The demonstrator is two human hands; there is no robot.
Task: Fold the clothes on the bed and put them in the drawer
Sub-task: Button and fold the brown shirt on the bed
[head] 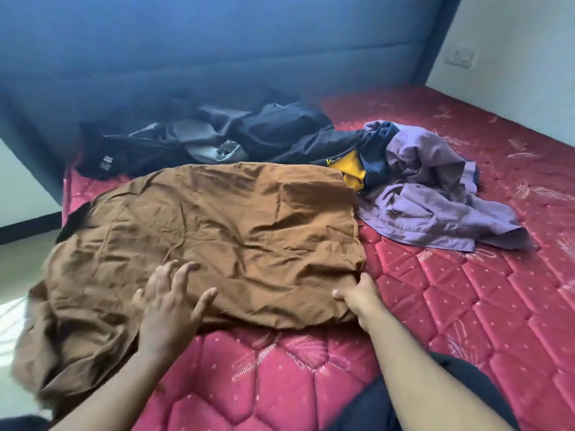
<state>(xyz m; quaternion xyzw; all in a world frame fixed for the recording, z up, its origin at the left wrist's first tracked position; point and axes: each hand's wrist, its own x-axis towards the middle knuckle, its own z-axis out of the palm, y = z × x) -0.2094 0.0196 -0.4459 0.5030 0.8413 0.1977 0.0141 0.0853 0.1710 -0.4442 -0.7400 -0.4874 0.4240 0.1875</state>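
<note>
Pinching the near right corner of the brown garment [211, 244], the right hand [357, 298] has its fingers curled round the hem with the thumb pointing left along the edge, while the left hand [169, 298] lies on top of the cloth with fingers spread and lightly bent, pressing or smoothing rather than gripping anything. That brown piece is spread wide over the near left part of the red quilted mattress [466, 321], wrinkled, with its left portion bunched and hanging toward the edge of the bed; no clean fold line shows in it, so I judge it is only being laid flat for a first fold. Beyond it, touching its far edge, a heap of dark clothes [217, 135] sits crumpled against the blue headboard [217, 51], with a yellow item [348, 169] poking out just beside the brown corner. To the right of that lies a purple garment [435, 194], also rumpled and unfolded. No drawer is in view, and no folded stack shows anywhere on the bed. As far as can be seen the task stands near its beginning: one garment in hand, several left to fold, and all the putting away yet to do.
</note>
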